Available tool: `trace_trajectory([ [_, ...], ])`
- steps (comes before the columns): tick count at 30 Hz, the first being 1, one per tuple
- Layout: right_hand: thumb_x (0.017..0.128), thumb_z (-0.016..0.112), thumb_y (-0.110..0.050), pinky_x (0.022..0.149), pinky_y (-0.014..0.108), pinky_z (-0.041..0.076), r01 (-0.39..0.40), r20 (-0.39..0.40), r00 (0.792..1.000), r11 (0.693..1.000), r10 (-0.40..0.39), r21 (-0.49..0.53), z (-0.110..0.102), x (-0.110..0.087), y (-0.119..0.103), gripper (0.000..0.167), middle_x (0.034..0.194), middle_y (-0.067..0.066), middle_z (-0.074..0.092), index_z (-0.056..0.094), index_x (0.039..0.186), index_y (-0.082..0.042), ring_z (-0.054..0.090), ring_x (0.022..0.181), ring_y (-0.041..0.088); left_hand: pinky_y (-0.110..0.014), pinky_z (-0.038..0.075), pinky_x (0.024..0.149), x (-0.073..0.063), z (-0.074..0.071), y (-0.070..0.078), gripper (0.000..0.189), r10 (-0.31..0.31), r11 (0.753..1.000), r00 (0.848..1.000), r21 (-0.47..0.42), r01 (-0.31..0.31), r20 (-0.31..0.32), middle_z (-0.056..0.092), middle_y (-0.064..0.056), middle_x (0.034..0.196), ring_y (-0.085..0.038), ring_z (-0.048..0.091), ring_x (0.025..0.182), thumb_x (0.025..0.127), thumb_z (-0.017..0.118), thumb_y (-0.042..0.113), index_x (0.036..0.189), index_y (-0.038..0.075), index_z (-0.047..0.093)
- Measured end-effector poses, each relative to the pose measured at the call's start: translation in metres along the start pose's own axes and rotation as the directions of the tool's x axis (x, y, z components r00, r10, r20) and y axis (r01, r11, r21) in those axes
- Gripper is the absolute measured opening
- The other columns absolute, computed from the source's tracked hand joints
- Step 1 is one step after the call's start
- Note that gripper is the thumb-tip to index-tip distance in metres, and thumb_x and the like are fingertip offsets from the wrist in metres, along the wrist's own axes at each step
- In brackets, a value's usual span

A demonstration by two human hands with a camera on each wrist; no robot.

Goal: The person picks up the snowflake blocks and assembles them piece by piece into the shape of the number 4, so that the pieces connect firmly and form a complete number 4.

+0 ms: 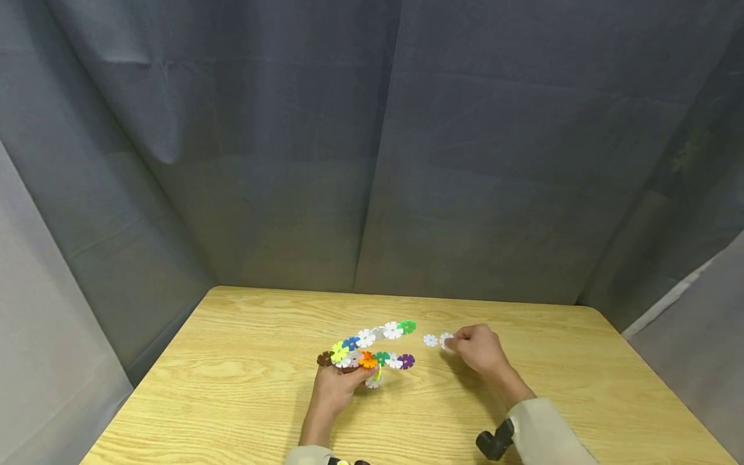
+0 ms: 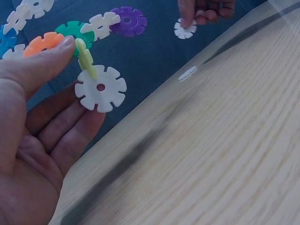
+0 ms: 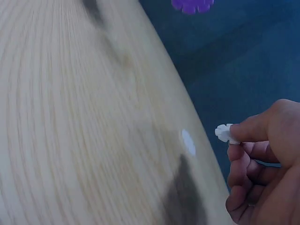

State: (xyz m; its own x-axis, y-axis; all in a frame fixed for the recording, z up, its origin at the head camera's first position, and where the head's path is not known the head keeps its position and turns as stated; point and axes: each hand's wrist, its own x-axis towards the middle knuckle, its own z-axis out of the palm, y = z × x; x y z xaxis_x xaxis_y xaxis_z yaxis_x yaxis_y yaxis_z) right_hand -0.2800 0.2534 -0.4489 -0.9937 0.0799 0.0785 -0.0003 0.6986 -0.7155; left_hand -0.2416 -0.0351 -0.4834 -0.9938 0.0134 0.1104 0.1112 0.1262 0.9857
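Observation:
My left hand point(image 1: 334, 391) grips a branching chain of interlocked, notched plastic discs above the table, its thumb on the orange disc point(image 2: 37, 44). One branch ends in a green disc point(image 1: 409, 327), the other in a purple disc point(image 1: 406, 361). Below the thumb, a yellow disc point(image 2: 84, 55) joins a white disc point(image 2: 108, 93) that faces the left wrist camera. Off to the right, my right hand point(image 1: 479, 349) pinches a single white notched disc point(image 3: 223, 133) between thumb and finger, raised over the wood. Part of the chain is hidden behind the left hand.
A loose white disc point(image 1: 430, 340) lies flat on the light wooden table point(image 1: 232, 374), just left of the right hand. Dark grey curtains point(image 1: 372, 161) hang behind the table's far edge, with paler fabric panels at both sides.

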Motion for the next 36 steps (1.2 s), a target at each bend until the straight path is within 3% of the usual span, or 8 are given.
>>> trace_trajectory([
  [14, 0.091, 0.069, -0.017, 0.055, 0.032, 0.041, 0.029, -0.011, 1.000, 0.998, -0.029, 0.053, 0.001, -0.008, -0.027, 0.019, 0.064, 0.002, 0.058, 0.074, 0.081, -0.002, 0.046, 0.056, 0.016, -0.045, 0.049, 0.095, 0.003, 0.006, -0.001, 0.050, -0.015, 1.000, 0.999, 0.007, 0.015, -0.031, 0.072, -0.007, 0.107, -0.024, 0.065, 0.102, 0.072, 0.091, 0.020, 0.112, 0.002, 0.069],
  [21, 0.090, 0.070, -0.017, 0.052, 0.031, 0.038, 0.035, -0.014, 0.999, 0.994, -0.034, 0.100, 0.003, -0.011, -0.036, 0.020, 0.059, 0.001, 0.056, 0.074, 0.076, -0.004, 0.041, 0.054, 0.014, -0.037, 0.054, 0.083, 0.004, 0.006, 0.000, 0.042, 0.029, 0.999, 0.999, 0.022, -0.028, -0.018, 0.073, -0.002, 0.096, -0.016, 0.066, 0.086, 0.074, 0.090, 0.022, 0.107, 0.005, 0.071],
  [29, 0.089, 0.070, -0.017, 0.055, 0.032, 0.043, 0.060, -0.018, 0.998, 0.991, -0.058, 0.117, 0.006, -0.013, -0.046, 0.018, 0.069, 0.003, 0.065, 0.076, 0.079, -0.003, 0.049, 0.059, 0.017, -0.040, 0.052, 0.091, 0.007, 0.007, 0.000, 0.045, 0.041, 0.999, 0.999, 0.014, -0.041, -0.022, 0.073, -0.001, 0.103, -0.018, 0.066, 0.098, 0.075, 0.090, 0.024, 0.110, 0.005, 0.071],
  [36, 0.089, 0.070, -0.016, 0.053, 0.031, 0.041, 0.053, -0.010, 0.999, 0.987, -0.053, 0.152, 0.012, -0.015, -0.051, 0.022, 0.066, 0.001, 0.064, 0.072, 0.069, -0.007, 0.048, 0.056, 0.016, -0.040, 0.052, 0.090, 0.008, 0.010, -0.001, 0.043, 0.066, 0.996, 0.997, 0.064, -0.063, -0.051, 0.073, 0.001, 0.102, -0.017, 0.067, 0.098, 0.075, 0.089, 0.027, 0.109, 0.006, 0.072],
])
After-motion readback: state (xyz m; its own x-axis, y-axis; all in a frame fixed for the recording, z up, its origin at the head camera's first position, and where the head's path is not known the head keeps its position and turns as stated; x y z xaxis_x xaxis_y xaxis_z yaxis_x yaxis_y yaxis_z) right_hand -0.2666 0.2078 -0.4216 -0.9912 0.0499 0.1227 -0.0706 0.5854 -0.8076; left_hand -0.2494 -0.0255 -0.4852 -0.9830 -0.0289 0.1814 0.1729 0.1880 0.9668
